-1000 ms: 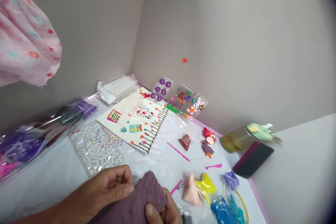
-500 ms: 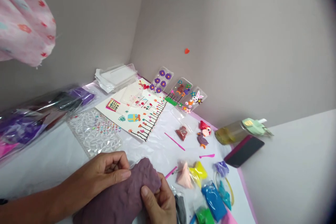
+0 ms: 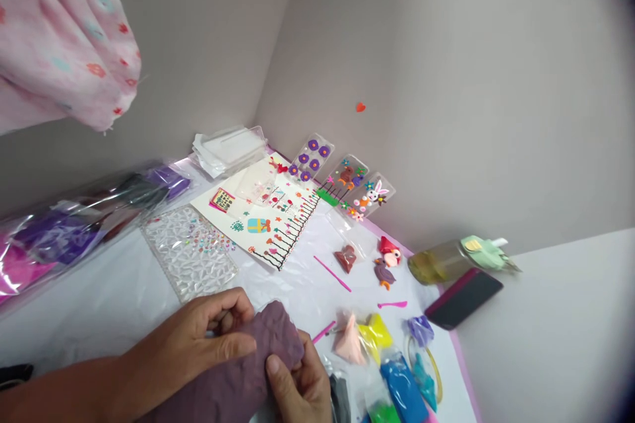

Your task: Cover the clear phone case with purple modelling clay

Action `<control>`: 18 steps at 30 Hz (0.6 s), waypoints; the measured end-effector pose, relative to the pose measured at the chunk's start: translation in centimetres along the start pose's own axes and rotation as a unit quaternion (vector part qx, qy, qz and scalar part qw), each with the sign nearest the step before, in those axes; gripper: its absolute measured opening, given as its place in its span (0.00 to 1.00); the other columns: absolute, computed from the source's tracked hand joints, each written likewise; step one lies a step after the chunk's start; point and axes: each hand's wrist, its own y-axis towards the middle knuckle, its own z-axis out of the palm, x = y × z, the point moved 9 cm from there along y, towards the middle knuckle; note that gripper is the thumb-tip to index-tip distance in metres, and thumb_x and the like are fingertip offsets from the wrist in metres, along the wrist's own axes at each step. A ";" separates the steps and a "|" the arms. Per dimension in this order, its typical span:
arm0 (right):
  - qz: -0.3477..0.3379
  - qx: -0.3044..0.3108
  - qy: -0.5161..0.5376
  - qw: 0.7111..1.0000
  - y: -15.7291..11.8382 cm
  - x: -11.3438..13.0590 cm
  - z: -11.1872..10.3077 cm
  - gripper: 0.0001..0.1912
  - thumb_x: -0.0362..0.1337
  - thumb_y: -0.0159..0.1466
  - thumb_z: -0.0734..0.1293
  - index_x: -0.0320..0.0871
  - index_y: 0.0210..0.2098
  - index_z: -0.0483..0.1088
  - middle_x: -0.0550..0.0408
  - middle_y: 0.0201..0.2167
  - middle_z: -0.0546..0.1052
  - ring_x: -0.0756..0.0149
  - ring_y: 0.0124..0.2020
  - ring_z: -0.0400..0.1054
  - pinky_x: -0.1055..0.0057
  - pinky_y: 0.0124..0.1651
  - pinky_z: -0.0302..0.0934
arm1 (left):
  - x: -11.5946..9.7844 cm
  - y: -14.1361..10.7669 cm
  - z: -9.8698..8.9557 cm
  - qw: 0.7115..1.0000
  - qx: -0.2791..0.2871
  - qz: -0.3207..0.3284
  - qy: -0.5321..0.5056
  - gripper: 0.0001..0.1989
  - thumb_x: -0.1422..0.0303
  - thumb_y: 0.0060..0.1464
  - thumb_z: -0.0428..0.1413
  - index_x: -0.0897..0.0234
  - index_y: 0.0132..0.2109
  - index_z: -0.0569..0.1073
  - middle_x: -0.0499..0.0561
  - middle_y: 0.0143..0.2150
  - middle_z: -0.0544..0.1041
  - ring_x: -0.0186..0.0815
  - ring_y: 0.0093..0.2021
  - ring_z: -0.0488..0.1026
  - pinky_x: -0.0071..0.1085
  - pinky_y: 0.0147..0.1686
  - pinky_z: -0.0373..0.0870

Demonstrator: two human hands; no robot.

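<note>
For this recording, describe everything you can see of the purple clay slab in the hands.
The purple clay slab is dull, greyish purple and looks soft and matte, its surface lumpy and creased. It is longer than wide, with a rounded, uneven far end pointing away from the person. The left hand is at its left edge; the right hand grips its right edge, thumb on top. The near part runs out of the picture's bottom, so its full length cannot be told.
</note>
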 end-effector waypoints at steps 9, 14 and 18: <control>0.006 0.015 -0.014 1.000 0.0 -0.2 0.3 0.22 0.49 0.52 0.80 0.41 0.39 0.79 0.52 0.27 0.81 0.64 0.25 0.72 0.70 0.30 0.66 | 0.4 0.0 0.4 0.999 0.012 0.001 -0.042 0.18 0.50 0.57 0.57 0.60 0.33 0.67 0.42 0.26 0.64 0.35 0.29 0.61 0.28 0.30 0.58; -0.001 0.006 0.002 1.000 -0.3 -0.3 0.5 0.21 0.48 0.51 0.81 0.42 0.38 0.78 0.54 0.26 0.80 0.66 0.24 0.71 0.73 0.30 0.64 | 0.1 -0.2 0.0 1.000 -0.018 0.022 -0.009 0.18 0.51 0.60 0.56 0.60 0.31 0.68 0.43 0.28 0.66 0.36 0.32 0.64 0.29 0.33 0.61; 0.016 0.059 -0.015 0.998 0.0 -0.4 0.5 0.19 0.46 0.55 0.79 0.42 0.41 0.78 0.53 0.29 0.81 0.66 0.26 0.72 0.72 0.31 0.64 | 0.1 -0.1 0.2 0.999 -0.004 -0.002 -0.053 0.19 0.50 0.58 0.59 0.61 0.32 0.69 0.42 0.26 0.64 0.34 0.29 0.60 0.28 0.30 0.57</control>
